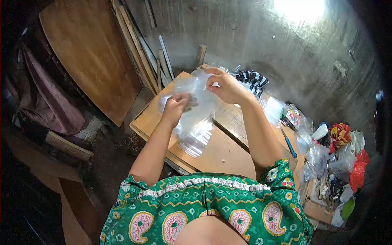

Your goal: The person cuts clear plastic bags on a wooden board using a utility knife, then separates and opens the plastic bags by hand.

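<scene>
A clear plastic bag is held up over the wooden table, its outline partly lost in glare and blur. My left hand is closed in a pinch on the bag's left side. At the upper right edge of the plastic, my right hand has its thumb and fingers curled together on the bag. Beneath both hands lie more clear plastic bags, shiny and overlapping on the table. How many layers each hand pinches is too blurred to make out.
The wooden table has a dark slot across it. A blue-handled tool lies to the right, near a heap of plastic packets and a red bag. Black-and-white striped cloth sits at the back. Boards lean at left.
</scene>
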A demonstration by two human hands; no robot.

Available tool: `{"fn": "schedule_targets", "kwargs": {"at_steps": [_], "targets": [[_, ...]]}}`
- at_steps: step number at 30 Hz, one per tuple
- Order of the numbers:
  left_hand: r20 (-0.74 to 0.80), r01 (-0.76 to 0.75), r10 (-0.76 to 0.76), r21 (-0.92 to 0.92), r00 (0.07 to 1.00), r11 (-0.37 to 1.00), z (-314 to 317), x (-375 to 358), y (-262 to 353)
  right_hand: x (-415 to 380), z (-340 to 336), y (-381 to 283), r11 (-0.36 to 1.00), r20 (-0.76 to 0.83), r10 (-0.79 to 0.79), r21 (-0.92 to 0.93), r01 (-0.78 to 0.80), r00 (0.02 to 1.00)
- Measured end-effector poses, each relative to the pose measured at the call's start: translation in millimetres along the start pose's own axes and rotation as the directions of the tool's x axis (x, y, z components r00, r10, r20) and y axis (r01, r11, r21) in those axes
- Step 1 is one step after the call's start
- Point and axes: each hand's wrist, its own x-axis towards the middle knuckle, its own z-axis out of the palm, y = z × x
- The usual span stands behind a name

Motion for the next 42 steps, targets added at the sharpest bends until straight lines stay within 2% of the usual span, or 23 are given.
{"fn": "schedule_targets", "kwargs": {"at_steps": [1,3,4,6,8,9,10,11,12,13,15,17,19,21,23,25,29,32,34,37,38,39,42], "targets": [[0.021,0.082,-0.082,-0.04,0.996,0.996,3,-3,3,1,2,4,1.0,-0.002,0.001,-0.002,-0.001,1.0],[0.097,0.007,0.005,-0.12,0.995,0.993,3,-2,3,6,1,3,0.98,0.047,0.159,0.115,-0.163,0.986],[0.064,0.047,-0.04,-0.11,0.997,0.993,3,-2,3,5,1,0,0.937,0.072,0.32,0.121,-0.327,0.945],[0.025,0.094,-0.092,-0.103,0.995,0.99,4,-5,9,7,11,9,0.931,0.028,0.327,0.161,-0.327,0.945],[0.169,0.104,-0.037,-0.412,0.985,0.905,3,-5,11,6,16,6,0.946,-0.084,0.313,0.12,-0.303,0.946],[0.17,0.113,-0.046,-0.414,0.984,0.903,3,-5,8,6,20,7,0.943,-0.08,0.322,0.121,-0.311,0.944],[0.087,-0.044,0.059,-0.16,0.995,0.986,5,-6,5,5,24,8,0.956,-0.129,0.287,0.106,-0.274,0.949],[0.035,-0.179,0.176,0.117,0.984,0.977,6,-7,0,5,30,11,0.966,-0.173,0.254,0.091,-0.241,0.952],[-0.029,-0.18,0.202,0.343,0.979,0.922,6,-1,-5,4,38,13,0.972,-0.271,0.198,0.18,-0.153,0.942],[-0.031,-0.164,0.186,0.342,0.982,0.925,3,0,-7,0,43,12,0.968,-0.261,0.212,0.187,-0.166,0.942],[-0.184,-0.181,0.239,0.285,0.953,0.941,-10,4,0,-5,44,4,0.797,-0.309,0.4,0.582,-0.161,0.863],[-0.307,-0.233,0.272,0.157,0.912,0.96,-39,14,8,-24,71,36,0.799,-0.333,0.418,0.577,-0.168,0.845],[-0.412,-0.301,0.366,0.216,0.835,0.929,-58,12,27,-58,109,58,0.944,-0.265,0.328,0.116,-0.308,0.907],[-0.445,-0.329,0.408,0.246,0.797,0.912,-66,7,36,-101,159,72,0.956,0.227,0.284,0.004,-0.293,0.932],[-0.473,-0.356,0.45,0.279,0.757,0.892,-68,4,37,-146,209,75,0.981,0.219,0.083,0.154,-0.119,0.972],[-0.451,-0.306,0.457,0.368,0.767,0.878,-65,1,34,-170,227,53,0.998,0.072,0.063,0.026,-0.065,0.995],[-0.447,-0.31,0.44,0.336,0.778,0.889,-62,6,20,-188,247,73,0.989,0.126,0.116,0.078,-0.127,0.985],[-0.423,-0.304,0.482,0.421,0.767,0.854,-60,2,20,-191,242,91,0.978,0.129,0.168,0.105,-0.182,0.977],[-0.444,-0.247,0.445,0.435,0.778,0.866,-56,-4,22,-196,216,90,0.999,-0.043,0.041,-0.023,-0.042,0.998],[-0.414,-0.309,0.495,0.438,0.764,0.844,-53,-10,16,-225,194,102,0.981,0.104,0.169,-0.109,-0.157,0.98],[-0.44,-0.318,0.463,0.365,0.769,0.875,-51,-10,12,-227,180,98,0.949,0.28,0.304,-0.004,-0.315,0.911],[-0.441,-0.309,0.454,0.362,0.774,0.88,-49,-12,8,-232,180,99,0.946,0.286,0.312,-0.004,-0.324,0.906],[-0.436,-0.307,0.481,0.411,0.761,0.859,-45,-23,-1,-229,177,86,0.908,0.025,0.398,0.134,-0.398,0.917]]}}
